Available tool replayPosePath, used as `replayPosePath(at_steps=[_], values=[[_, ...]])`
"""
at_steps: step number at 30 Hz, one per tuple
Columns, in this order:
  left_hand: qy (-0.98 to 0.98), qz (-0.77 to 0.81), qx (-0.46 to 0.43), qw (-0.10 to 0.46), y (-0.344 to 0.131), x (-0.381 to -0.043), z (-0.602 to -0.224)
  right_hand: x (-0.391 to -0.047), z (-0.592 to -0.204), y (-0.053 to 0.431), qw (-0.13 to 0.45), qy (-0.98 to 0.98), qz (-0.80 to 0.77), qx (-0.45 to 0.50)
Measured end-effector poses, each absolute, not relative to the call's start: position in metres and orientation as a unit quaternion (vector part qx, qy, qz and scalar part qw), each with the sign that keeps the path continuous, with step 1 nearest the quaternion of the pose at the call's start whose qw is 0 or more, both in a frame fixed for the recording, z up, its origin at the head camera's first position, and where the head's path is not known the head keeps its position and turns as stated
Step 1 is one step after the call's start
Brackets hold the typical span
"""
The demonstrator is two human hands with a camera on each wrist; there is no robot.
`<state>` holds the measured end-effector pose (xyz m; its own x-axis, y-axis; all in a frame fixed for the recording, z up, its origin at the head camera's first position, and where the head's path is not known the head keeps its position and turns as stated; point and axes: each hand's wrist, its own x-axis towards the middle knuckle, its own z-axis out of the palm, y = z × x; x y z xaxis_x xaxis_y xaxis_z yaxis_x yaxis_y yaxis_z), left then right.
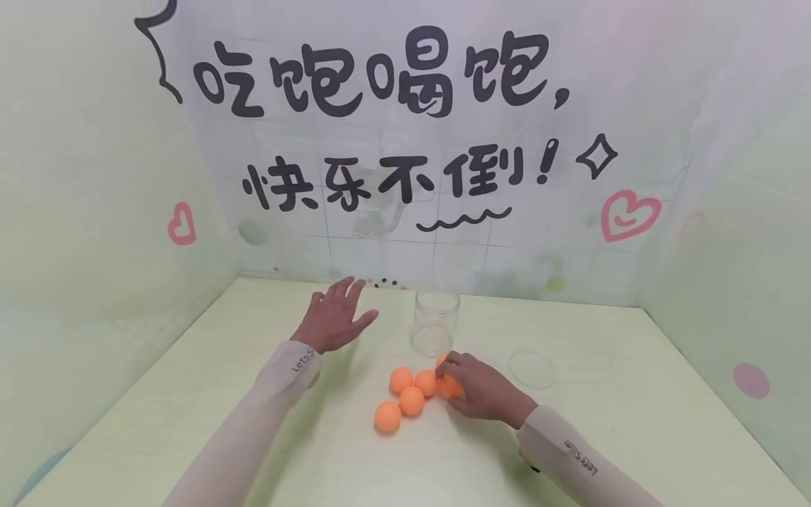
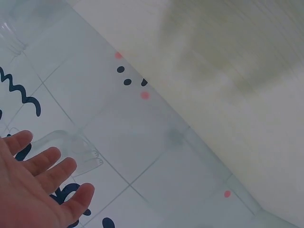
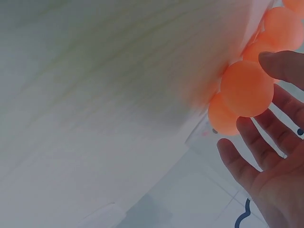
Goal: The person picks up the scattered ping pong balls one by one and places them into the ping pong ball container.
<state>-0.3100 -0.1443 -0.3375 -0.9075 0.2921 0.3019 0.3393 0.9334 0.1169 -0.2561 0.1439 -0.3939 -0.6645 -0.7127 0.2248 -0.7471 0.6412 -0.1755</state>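
My right hand point(image 1: 484, 391) is at the right end of a group of orange balls, with its thumb and fingers around one orange ball point(image 3: 247, 89). Behind that ball sits another orange ball point(image 3: 222, 116), partly covered in the right wrist view. Several more lie to the left, among them a front ball point(image 1: 387, 417) and a rear ball point(image 1: 401, 380). Just beyond the group stands a clear round jar point(image 1: 434, 327), its top uncovered. My left hand point(image 1: 332, 317) hovers left of the jar with fingers spread, holding nothing; its palm point(image 2: 28, 199) shows in the left wrist view.
A clear round disc, like a lid point(image 1: 532, 370), lies on the pale table point(image 1: 608, 436) right of the jar. Printed cloth walls point(image 1: 405, 253) enclose the table at the back and both sides.
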Motion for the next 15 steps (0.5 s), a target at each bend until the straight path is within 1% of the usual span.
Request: replayPosePath(at_steps=[5, 12, 15], values=[[-0.973, -0.081, -0.162, 0.144, -0.1445, -0.3095, -0.3364, -0.2569, -0.3926, 0.1428, 0.061, -0.901, 0.126, 0.411], [-0.974, -0.087, -0.16, 0.138, -0.1458, -0.3081, -0.336, -0.2589, -0.3916, 0.1452, 0.079, -0.895, 0.105, 0.427], [-0.974, -0.087, -0.16, 0.138, -0.1473, -0.3086, -0.338, -0.2588, -0.3895, 0.1467, 0.073, -0.897, 0.097, 0.425]])
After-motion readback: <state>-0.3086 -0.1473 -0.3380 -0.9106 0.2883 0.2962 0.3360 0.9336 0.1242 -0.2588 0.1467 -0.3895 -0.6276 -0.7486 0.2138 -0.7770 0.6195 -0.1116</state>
